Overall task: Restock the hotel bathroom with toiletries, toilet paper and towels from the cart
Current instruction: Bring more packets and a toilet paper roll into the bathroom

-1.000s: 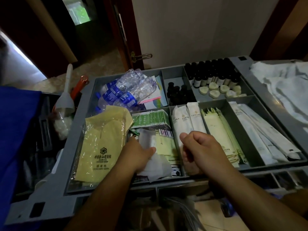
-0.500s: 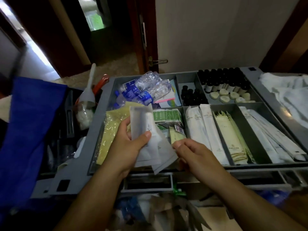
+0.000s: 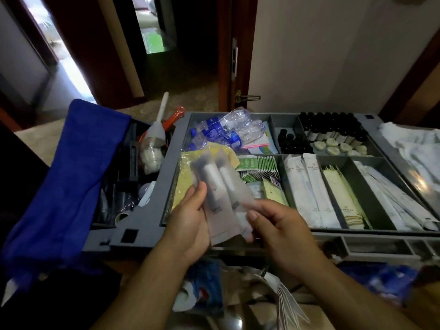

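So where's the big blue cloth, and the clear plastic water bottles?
Big blue cloth (image 3: 71, 177), head view: middle of the hanging drape.
Clear plastic water bottles (image 3: 228, 131), head view: middle of the pile.

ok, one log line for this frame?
phase: picking toiletries | left hand: holds frosted sachets | right hand: pinches their lower edge | where: above cart tray

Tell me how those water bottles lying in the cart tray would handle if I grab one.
Probably prone to rolling: the water bottles lie on their sides, piled loosely. Their thin clear plastic looks crinkled, so likely squashy when gripped.
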